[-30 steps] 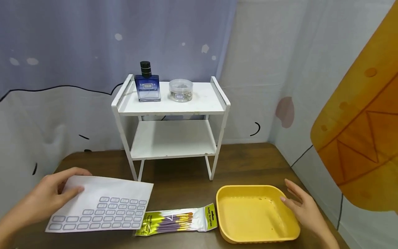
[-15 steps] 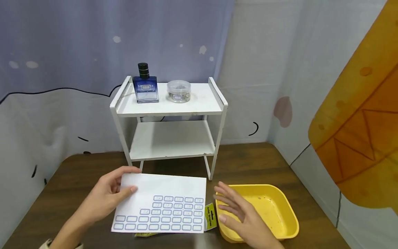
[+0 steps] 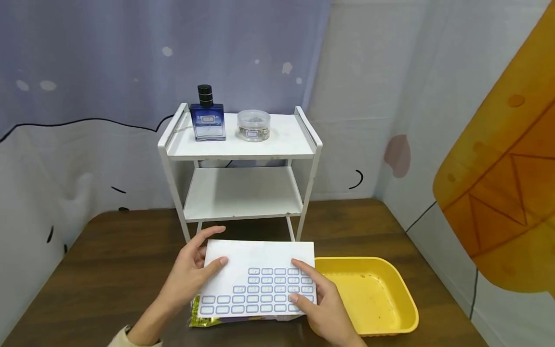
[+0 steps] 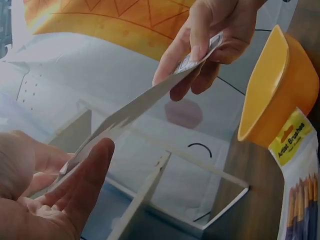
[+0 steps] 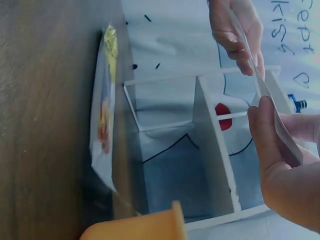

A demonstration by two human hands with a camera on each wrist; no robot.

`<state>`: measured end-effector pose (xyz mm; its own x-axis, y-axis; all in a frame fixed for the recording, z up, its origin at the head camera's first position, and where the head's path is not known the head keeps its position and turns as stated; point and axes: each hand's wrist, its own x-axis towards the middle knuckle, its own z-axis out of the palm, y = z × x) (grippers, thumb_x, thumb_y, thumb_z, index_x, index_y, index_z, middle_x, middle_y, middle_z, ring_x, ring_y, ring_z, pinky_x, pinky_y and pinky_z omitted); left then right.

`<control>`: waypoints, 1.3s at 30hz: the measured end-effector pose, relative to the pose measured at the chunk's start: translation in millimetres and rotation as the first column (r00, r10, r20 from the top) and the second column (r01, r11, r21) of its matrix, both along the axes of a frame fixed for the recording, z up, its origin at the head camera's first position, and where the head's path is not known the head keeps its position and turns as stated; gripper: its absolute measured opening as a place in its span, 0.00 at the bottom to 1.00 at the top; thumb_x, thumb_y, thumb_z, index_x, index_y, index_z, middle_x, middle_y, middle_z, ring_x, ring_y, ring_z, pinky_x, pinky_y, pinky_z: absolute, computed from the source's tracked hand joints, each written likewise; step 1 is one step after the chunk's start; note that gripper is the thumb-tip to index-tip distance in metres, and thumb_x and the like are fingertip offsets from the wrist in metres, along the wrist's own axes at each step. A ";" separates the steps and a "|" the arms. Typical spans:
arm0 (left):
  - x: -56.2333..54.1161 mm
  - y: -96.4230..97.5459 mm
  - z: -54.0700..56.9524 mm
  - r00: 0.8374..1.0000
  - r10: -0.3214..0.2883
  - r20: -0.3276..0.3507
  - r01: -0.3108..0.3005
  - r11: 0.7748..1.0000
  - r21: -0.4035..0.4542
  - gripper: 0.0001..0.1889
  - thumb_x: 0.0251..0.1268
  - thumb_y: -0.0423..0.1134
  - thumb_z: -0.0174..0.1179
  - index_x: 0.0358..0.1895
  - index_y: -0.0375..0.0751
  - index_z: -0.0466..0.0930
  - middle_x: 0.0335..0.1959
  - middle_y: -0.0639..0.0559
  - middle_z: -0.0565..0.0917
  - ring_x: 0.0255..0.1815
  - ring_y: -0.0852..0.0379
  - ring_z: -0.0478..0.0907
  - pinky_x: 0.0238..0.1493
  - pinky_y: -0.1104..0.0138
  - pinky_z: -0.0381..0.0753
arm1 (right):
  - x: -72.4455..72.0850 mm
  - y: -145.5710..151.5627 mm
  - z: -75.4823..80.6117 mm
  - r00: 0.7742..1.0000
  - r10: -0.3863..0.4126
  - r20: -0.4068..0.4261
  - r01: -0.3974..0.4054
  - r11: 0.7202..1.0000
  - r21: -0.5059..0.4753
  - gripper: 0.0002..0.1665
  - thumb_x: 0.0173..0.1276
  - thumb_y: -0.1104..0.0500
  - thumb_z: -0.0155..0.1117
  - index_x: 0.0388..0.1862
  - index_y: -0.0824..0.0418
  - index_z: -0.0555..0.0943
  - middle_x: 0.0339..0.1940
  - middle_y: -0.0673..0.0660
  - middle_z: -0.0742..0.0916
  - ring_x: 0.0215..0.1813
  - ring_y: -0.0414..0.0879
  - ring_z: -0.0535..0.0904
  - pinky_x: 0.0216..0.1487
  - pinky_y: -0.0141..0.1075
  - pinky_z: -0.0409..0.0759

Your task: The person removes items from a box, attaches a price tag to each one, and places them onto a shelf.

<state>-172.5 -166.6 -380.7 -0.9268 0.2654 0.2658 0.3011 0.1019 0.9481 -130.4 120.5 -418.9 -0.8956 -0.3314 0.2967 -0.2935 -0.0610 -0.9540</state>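
A white sheet of blue-bordered label stickers [image 3: 231, 265] is held level between both hands, above the front of the table. My left hand [image 3: 184, 277] pinches its left edge, thumb on the printed face and fingers behind. The right hand [image 3: 327, 308] grips the right edge, thumb and a finger over the stickers; the left wrist view shows its other fingers [image 4: 205, 77] curled behind. Beneath the sheet lies a clear pack of artist brushes [image 4: 292, 145], mostly covered in the head view, where only its green-yellow end [image 3: 200, 318] shows. Seen edge-on, the sheet [image 5: 260, 82] bends slightly in the right wrist view.
Right of the sheet stands a yellow plastic tray [image 3: 364, 308]. Behind is a white two-tier rack [image 3: 243, 193], its top bearing a blue perfume bottle [image 3: 208, 123] and a round clear jar [image 3: 253, 126], each with a label. Curtains surround the wooden table [image 3: 112, 255].
My left hand has carried the sticker sheet rightward over the brush pack. The right hand has come left from the tray and taken hold of the sheet's right edge.
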 end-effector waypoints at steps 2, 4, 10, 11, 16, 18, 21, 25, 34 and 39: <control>-0.2 0.5 -1.8 0.999 -0.025 0.033 0.025 1.000 0.004 0.29 0.68 0.27 0.59 0.71 0.38 0.66 0.48 0.26 0.81 0.30 0.55 0.87 0.27 0.58 0.87 | -1.2 2.9 -3.2 1.000 -0.015 -0.018 0.015 1.000 -0.026 0.36 0.68 0.73 0.59 0.73 0.77 0.60 0.61 0.85 0.71 0.53 0.38 0.84 0.48 0.39 0.86; 0.0 -0.7 -3.8 0.994 -0.093 0.056 0.093 0.996 0.001 0.25 0.69 0.27 0.58 0.69 0.33 0.70 0.52 0.23 0.80 0.33 0.56 0.87 0.30 0.60 0.88 | -1.7 5.5 -4.6 0.998 -0.055 -0.019 0.054 0.998 -0.022 0.35 0.68 0.73 0.60 0.73 0.76 0.61 0.60 0.85 0.73 0.52 0.38 0.84 0.46 0.40 0.86; -2.9 3.3 -14.1 0.952 -0.303 0.049 0.304 0.953 -0.005 0.15 0.67 0.25 0.57 0.55 0.22 0.79 0.52 0.21 0.79 0.36 0.59 0.87 0.35 0.64 0.88 | -1.7 11.8 -4.2 0.991 -0.134 0.013 0.134 0.991 -0.001 0.35 0.68 0.72 0.61 0.72 0.74 0.64 0.60 0.83 0.75 0.50 0.39 0.85 0.45 0.40 0.86; -3.1 5.3 -15.6 0.948 -0.314 0.053 0.314 0.949 0.005 0.15 0.66 0.25 0.58 0.54 0.21 0.79 0.51 0.21 0.79 0.36 0.59 0.88 0.35 0.63 0.88 | -1.5 12.4 -3.9 0.991 -0.134 0.017 0.134 0.991 0.001 0.35 0.68 0.72 0.61 0.72 0.74 0.63 0.60 0.83 0.75 0.50 0.39 0.85 0.45 0.40 0.86; -3.3 14.5 -20.6 0.951 -0.292 0.107 0.283 0.955 0.088 0.15 0.62 0.23 0.59 0.51 0.18 0.78 0.46 0.23 0.82 0.35 0.56 0.89 0.36 0.61 0.88 | -0.9 12.5 -2.9 0.988 -0.152 0.032 0.152 0.988 -0.005 0.34 0.68 0.72 0.61 0.72 0.73 0.65 0.60 0.82 0.75 0.49 0.40 0.86 0.45 0.40 0.86; -3.5 17.9 -22.6 0.951 -0.286 0.118 0.272 0.954 0.125 0.15 0.61 0.23 0.59 0.50 0.17 0.77 0.44 0.27 0.83 0.36 0.55 0.89 0.37 0.60 0.88 | -0.7 12.2 -2.7 0.984 -0.175 0.037 0.175 0.985 -0.006 0.33 0.67 0.72 0.61 0.71 0.73 0.66 0.60 0.81 0.76 0.49 0.40 0.86 0.45 0.40 0.87; -3.3 22.5 -25.9 0.950 -0.283 0.130 0.258 0.949 0.178 0.16 0.59 0.22 0.60 0.49 0.14 0.75 0.41 0.35 0.85 0.36 0.55 0.89 0.38 0.59 0.88 | -0.2 12.1 -2.2 0.979 -0.200 0.039 0.201 0.980 -0.004 0.33 0.67 0.73 0.61 0.70 0.72 0.68 0.61 0.80 0.76 0.48 0.40 0.86 0.44 0.39 0.87; -3.0 27.4 -29.7 0.959 -0.244 0.141 0.213 0.955 0.206 0.16 0.58 0.22 0.61 0.48 0.14 0.74 0.39 0.44 0.85 0.35 0.56 0.88 0.37 0.61 0.88 | -0.1 10.8 -1.3 0.976 -0.212 0.036 0.213 0.977 -0.006 0.32 0.67 0.73 0.61 0.70 0.72 0.68 0.61 0.80 0.76 0.48 0.41 0.86 0.44 0.39 0.87; -2.6 33.2 -36.4 0.948 -0.249 0.199 0.186 0.939 0.288 0.17 0.58 0.24 0.63 0.46 0.14 0.72 0.36 0.48 0.88 0.34 0.55 0.89 0.37 0.61 0.88 | 1.3 9.6 -1.5 0.960 -0.265 0.086 0.267 0.964 -0.012 0.32 0.65 0.74 0.62 0.69 0.70 0.71 0.60 0.77 0.78 0.46 0.44 0.87 0.42 0.39 0.87; -4.7 33.1 -38.3 0.933 -0.271 0.238 0.201 0.939 0.280 0.13 0.58 0.24 0.63 0.46 0.21 0.77 0.36 0.49 0.89 0.35 0.55 0.89 0.39 0.62 0.88 | 0.1 11.6 -4.1 0.964 -0.258 0.072 0.259 0.966 -0.010 0.32 0.65 0.74 0.61 0.69 0.70 0.70 0.60 0.78 0.78 0.46 0.44 0.87 0.42 0.40 0.87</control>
